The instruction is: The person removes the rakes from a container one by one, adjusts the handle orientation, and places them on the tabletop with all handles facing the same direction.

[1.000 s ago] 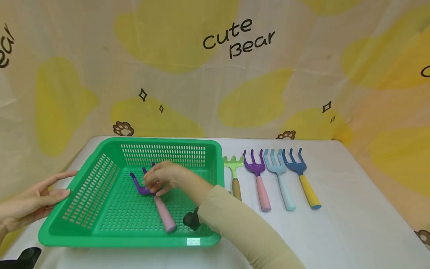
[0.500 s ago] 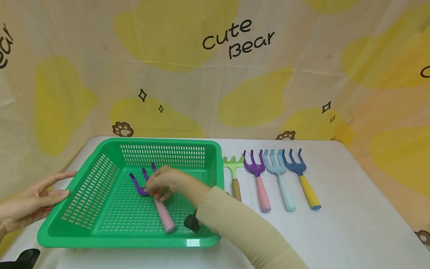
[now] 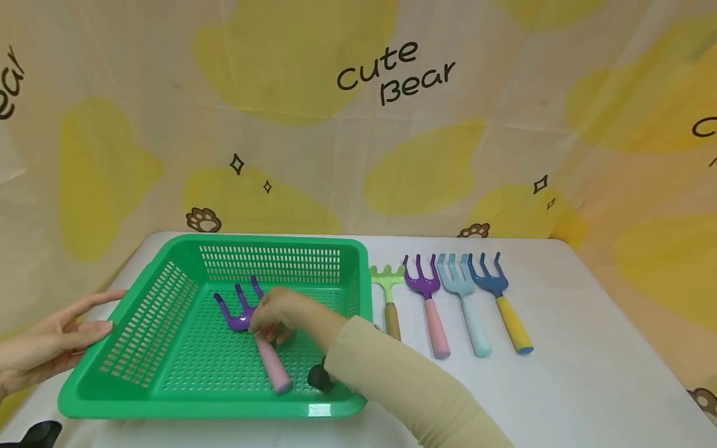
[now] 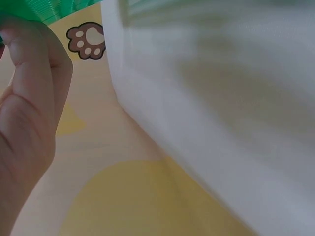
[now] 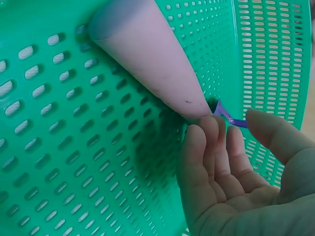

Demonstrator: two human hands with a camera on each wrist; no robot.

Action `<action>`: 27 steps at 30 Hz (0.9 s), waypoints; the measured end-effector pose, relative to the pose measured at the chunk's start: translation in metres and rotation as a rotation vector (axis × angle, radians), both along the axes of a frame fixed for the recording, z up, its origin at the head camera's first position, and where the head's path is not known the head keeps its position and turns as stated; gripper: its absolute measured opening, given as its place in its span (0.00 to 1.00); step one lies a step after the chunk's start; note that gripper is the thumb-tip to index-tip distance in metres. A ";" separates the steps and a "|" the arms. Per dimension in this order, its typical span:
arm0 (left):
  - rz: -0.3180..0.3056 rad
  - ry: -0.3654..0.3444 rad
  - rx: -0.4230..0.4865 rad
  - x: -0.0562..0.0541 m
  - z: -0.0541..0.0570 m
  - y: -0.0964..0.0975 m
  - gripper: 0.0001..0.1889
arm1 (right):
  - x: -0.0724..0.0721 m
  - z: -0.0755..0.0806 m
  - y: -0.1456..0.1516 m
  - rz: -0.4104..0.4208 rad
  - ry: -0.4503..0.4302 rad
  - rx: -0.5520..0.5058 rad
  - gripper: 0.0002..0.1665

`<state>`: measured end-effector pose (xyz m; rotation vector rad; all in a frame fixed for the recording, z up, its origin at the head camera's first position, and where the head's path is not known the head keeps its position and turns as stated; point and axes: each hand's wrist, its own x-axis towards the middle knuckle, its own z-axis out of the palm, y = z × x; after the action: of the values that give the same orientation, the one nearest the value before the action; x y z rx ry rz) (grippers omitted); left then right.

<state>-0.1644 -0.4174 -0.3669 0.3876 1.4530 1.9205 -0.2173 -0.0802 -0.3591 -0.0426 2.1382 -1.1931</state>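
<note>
In the head view a green plastic basket (image 3: 218, 407) stands on the table, its left rim gripped by my left hand (image 3: 56, 339). Thumb and fingers lie on either side of that rim. Inside lies a hand fork (image 3: 272, 364) with purple tines and a pink handle. My right hand (image 3: 285, 314) reaches into the basket and holds the fork at its neck. From the right wrist, its curled fingers (image 5: 224, 167) meet the neck below the pink handle (image 5: 157, 64), with the thumb opposite. The thumb partly hides the purple metal.
Right of the basket, hand forks lie in a row on the white table (image 3: 582, 348): a green one (image 3: 389, 292), a purple-and-pink one (image 3: 430, 311), a light blue one (image 3: 467, 308) and a blue-and-yellow one (image 3: 504, 305). A patterned cloth (image 3: 313, 143) hangs behind.
My right hand has moved from over the tines down to the fork's neck, uncovering more of the tines. The fork stays in place, and the left hand keeps its grip on the rim.
</note>
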 end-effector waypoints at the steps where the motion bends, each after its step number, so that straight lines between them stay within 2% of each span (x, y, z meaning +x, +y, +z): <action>1: 0.006 0.005 -0.010 0.001 0.000 0.000 0.31 | 0.001 -0.001 0.000 -0.004 0.003 0.006 0.06; 7: 0.011 -0.001 0.004 0.001 -0.001 -0.001 0.31 | 0.002 -0.008 -0.004 -0.075 0.024 0.099 0.11; 11: 0.018 -0.005 -0.002 0.001 -0.001 -0.001 0.31 | 0.003 -0.012 -0.006 -0.080 0.022 0.140 0.13; 18: -0.021 0.004 0.010 0.000 -0.001 0.001 0.31 | 0.008 -0.013 0.000 -0.012 0.029 0.162 0.11; 22: -0.014 0.020 -0.004 0.001 0.000 0.000 0.31 | 0.012 -0.013 0.000 0.041 0.048 0.180 0.11; 27: 0.003 0.020 -0.015 0.002 0.000 -0.001 0.31 | 0.013 -0.013 -0.003 0.053 0.062 0.221 0.12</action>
<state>-0.1620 -0.4180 -0.3671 0.3995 1.4809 1.9127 -0.2043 -0.0829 -0.3719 -0.0388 2.2967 -0.9306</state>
